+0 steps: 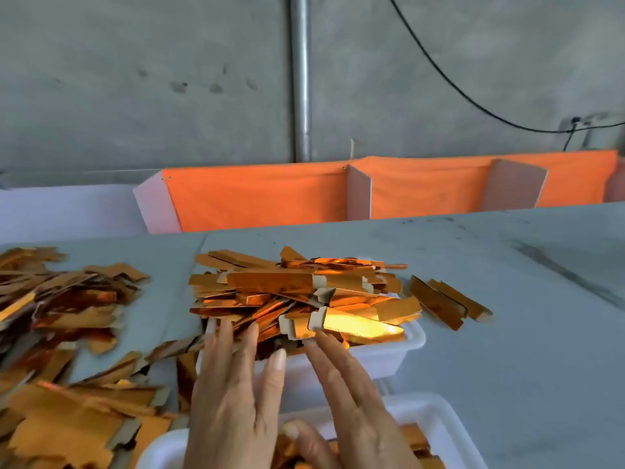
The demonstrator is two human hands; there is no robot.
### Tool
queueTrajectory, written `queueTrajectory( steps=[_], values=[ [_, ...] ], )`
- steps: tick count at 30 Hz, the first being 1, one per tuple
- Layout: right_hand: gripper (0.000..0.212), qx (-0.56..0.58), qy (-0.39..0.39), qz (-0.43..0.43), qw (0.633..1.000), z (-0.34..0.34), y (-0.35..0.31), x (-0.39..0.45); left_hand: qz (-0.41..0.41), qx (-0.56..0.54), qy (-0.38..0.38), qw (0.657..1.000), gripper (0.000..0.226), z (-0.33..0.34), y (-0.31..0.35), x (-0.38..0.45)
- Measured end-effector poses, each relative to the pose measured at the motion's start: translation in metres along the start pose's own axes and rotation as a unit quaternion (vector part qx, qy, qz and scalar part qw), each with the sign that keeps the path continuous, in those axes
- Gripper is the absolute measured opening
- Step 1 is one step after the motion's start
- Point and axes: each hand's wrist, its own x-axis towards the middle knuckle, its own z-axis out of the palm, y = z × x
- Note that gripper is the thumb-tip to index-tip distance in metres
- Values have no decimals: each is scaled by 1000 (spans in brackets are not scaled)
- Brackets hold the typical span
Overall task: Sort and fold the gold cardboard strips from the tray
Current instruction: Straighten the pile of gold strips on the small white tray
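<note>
A white tray [389,355] in the middle of the table is heaped with gold cardboard strips [297,292]. My left hand [236,394] lies flat with fingers spread, its fingertips on the near left edge of the heap. To its right, my right hand [351,397] is also flat and open, its fingertips touching the strips at the tray's near rim. Neither hand holds a strip. Two folded strips [446,304] lie on the table just right of the tray.
A second white tray [449,424] with strips sits under my wrists at the near edge. Loose gold strips [67,316] cover the table's left side. Orange-lined cardboard bins [257,198] stand behind the table, against a grey wall with a metal pole [301,79].
</note>
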Motion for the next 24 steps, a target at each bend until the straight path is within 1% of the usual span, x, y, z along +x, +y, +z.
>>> queueTrajectory(
  steps=[1, 2, 3, 5, 8, 11, 13, 15, 19, 24],
  values=[
    [74, 59, -19, 16, 998, 3, -2, 1, -3, -4, 1, 1000, 80, -1, 0, 1],
    [76, 92, -71, 34, 993, 0, -8, 1, 1, 0, 6, 1000, 73, -3, -2, -1],
    [75, 82, -77, 31, 993, 2, -7, 0, 17, 18, 0, 1000, 69, -2, -2, 0],
    [73, 75, -86, 53, 992, 5, -3, 1, 59, 49, 18, 997, 66, 1, -4, 3],
    [75, 79, -90, 97, 988, 9, -2, 0, 31, 83, 21, 996, 64, 7, -11, 1],
    [71, 81, -87, 108, 987, 12, 2, 1, 37, 94, 22, 995, 70, 15, -16, -1],
    [74, 87, -86, 117, 986, 14, 4, 5, 40, 101, 13, 994, 71, 20, -21, -2],
    [78, 82, -82, 121, 986, 16, 6, 7, 38, 92, 11, 995, 69, 22, -25, 0],
    [83, 74, -81, 136, 985, 20, 5, 6, 9, 48, 14, 999, 69, 22, -36, 3],
    [80, 51, -96, 126, 986, 23, 4, 8, 14, 24, 21, 999, 69, 19, -37, 5]
  ],
)
